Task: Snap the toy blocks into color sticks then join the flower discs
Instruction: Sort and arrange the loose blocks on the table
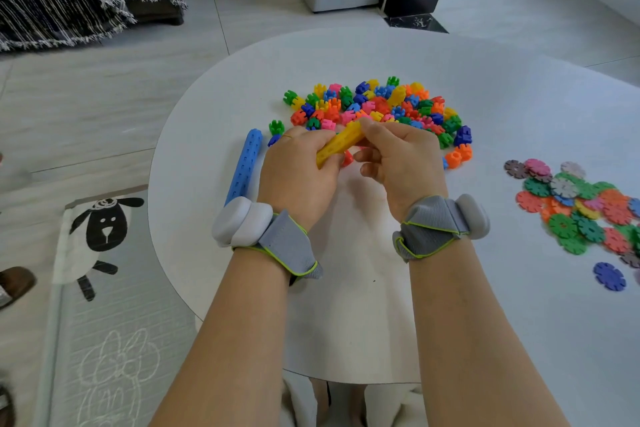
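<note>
Blue stick (244, 166) done, lying on the tabletop (346, 62) beside the left hand (294, 170). Yellow stick (341, 144) in progress, held over the tabletop: left grip closed round its near end, right hand (398, 159) pinching the far end. Most blocks (377, 107) loose in a pile. Flower discs (575, 204) at right, none visibly joined.

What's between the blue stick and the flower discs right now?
Head view: left hand and right hand gripping a yellow stick, some stray blocks, then bare table.

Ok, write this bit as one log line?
yellow stick: held by left hand and right hand | blue stick: on table | flower discs: loose
</note>
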Motion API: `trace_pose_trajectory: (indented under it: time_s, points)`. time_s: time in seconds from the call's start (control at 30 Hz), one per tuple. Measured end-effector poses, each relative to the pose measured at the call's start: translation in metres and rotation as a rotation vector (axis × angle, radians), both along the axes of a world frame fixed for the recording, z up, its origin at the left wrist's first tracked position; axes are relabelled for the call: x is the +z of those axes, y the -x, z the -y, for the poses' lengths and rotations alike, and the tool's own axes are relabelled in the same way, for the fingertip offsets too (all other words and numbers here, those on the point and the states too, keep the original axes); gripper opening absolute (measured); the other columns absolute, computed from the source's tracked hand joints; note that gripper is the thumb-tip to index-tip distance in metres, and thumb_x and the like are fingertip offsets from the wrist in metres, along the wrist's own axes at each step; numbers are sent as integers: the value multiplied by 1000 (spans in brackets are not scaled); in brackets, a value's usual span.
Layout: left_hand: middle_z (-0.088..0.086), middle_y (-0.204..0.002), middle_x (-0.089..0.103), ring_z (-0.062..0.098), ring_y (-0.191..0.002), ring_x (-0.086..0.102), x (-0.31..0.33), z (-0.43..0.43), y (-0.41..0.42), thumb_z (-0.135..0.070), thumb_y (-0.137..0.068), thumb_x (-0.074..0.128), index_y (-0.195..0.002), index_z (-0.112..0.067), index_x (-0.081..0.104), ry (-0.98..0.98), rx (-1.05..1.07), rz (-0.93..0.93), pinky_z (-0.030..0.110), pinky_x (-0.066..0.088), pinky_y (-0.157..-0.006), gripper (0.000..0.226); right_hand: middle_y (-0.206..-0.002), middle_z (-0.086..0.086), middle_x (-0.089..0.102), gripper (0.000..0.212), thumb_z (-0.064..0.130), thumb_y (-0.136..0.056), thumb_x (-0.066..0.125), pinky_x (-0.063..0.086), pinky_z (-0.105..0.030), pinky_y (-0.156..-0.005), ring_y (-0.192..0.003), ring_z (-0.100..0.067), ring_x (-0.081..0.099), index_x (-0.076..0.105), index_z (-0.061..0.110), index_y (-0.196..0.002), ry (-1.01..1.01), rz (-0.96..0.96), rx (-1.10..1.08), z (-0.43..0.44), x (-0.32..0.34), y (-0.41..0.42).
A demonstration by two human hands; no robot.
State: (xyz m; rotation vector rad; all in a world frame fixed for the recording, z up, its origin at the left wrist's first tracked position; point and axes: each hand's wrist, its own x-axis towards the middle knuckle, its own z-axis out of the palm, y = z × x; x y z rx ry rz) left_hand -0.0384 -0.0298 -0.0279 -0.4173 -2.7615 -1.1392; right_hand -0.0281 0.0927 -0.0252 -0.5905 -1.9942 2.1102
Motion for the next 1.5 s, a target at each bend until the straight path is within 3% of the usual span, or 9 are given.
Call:
trace_pose_trajectory:
  time_s: [0.13,0.23,0.37,0.57,1.07,1.17,1.27,1.4,1.5]
  points:
    - [7,-104,61,19,-96,50,-2,1,2,-23,-90,57,-109,-20,68,14,6,26,17,26,-69,22,-73,-8,67,24,22,-94,55,49,-33,-54,-51,-17,55,70,19,-76,-222,13,-53,-7,-3,6]
    - [3,-103,59,20,-100,50,-3,5,3,-22,-90,57,-110,-18,66,24,44,40,18,26,-72,23,-93,-2,71,19,18,-90,56,49,-31,-78,-78,-13,59,74,18,-95,-643,-12,-160,-17,-8,15]
    - [0,-98,57,18,-97,49,-4,9,5,-23,-90,56,-110,-20,66,42,63,43,16,21,-66,22,-112,2,67,24,23,-88,55,42,-24,-79,-103,-15,60,71,25,-106,-920,92,-75,-17,-12,24]
    - [3,-101,59,15,-92,47,-9,11,6,-23,-90,55,-111,-22,66,45,66,40,17,20,-64,23,-123,1,55,27,40,-89,54,36,-29,-72,-109,-24,54,64,33,-113,-1105,235,-39,-3,-10,37]
    - [5,-102,61,16,-89,47,-11,20,9,-26,-89,56,-111,-21,66,33,85,71,20,27,-69,25,-121,-9,45,32,43,-90,56,39,-42,-87,-110,-35,42,67,19,-109,-1290,372,68,5,-10,36]
    - [5,-97,59,18,-87,46,-9,20,8,-25,-89,56,-106,-21,66,36,78,75,22,27,-67,21,-123,-7,46,30,41,-90,57,35,-38,-89,-112,-33,40,67,22,-111,-1265,335,72,2,-14,35]
    - [4,-89,58,17,-82,44,-9,19,9,-26,-90,56,-99,-20,68,25,70,71,23,24,-62,16,-119,2,57,23,33,-88,61,31,-25,-86,-112,-23,48,67,24,-108,-1085,160,-44,-4,-9,36]
    - [2,-86,55,15,-79,43,-8,17,8,-26,-90,55,-101,-24,69,12,42,56,21,24,-60,17,-83,11,65,15,11,-83,67,53,-28,-81,-79,-8,62,67,20,-95,-597,-89,8,-11,1,24]
    - [-1,-84,52,16,-81,44,-8,16,6,-29,-90,54,-105,-29,68,40,25,46,23,27,-64,21,-83,7,68,22,9,-88,64,57,-32,-76,-73,-9,67,70,15,-108,-435,-81,102,-16,-6,15]
